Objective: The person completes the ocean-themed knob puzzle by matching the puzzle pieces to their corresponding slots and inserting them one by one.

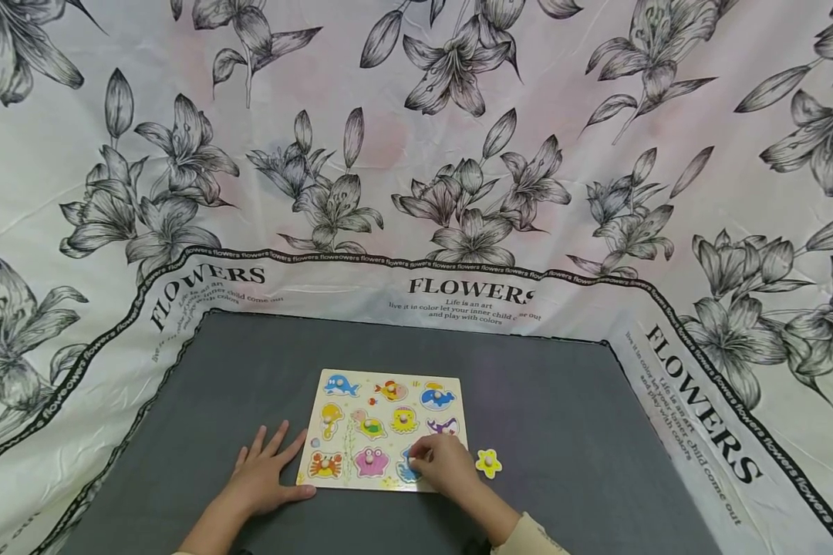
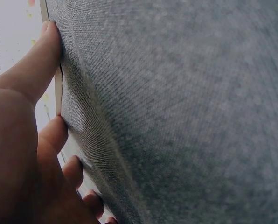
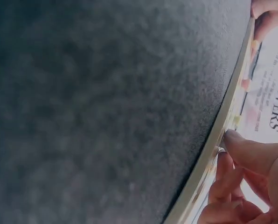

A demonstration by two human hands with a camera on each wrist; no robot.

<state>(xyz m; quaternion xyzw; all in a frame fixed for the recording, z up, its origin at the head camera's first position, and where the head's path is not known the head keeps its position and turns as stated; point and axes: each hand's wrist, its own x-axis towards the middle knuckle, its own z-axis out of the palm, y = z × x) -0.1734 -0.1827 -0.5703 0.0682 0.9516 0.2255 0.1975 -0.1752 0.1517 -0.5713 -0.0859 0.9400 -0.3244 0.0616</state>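
Note:
A wooden peg puzzle board (image 1: 350, 479) with sea-animal pieces lies on the grey cloth. My right hand (image 1: 447, 466) is over its lower right corner, where thumb and forefinger pinch the small knob of a blue puzzle piece (image 1: 404, 470). That piece is partly hidden behind the fingers, and its animal is hard to tell. In the right wrist view, the right thumb and fingertip (image 3: 232, 135) meet at the knob above the board. My left hand (image 1: 264, 474) is spread flat at the board's left side, with thumb and forefinger touching its edge.
A yellow star-shaped piece (image 1: 489, 463) with a knob lies on the cloth just right of the board. Other pieces, such as a crab (image 1: 325, 465), a pink piece (image 1: 371, 462) and an octopus (image 1: 404, 420), sit on the board. Flower-printed fabric (image 1: 458, 301) borders the grey surface.

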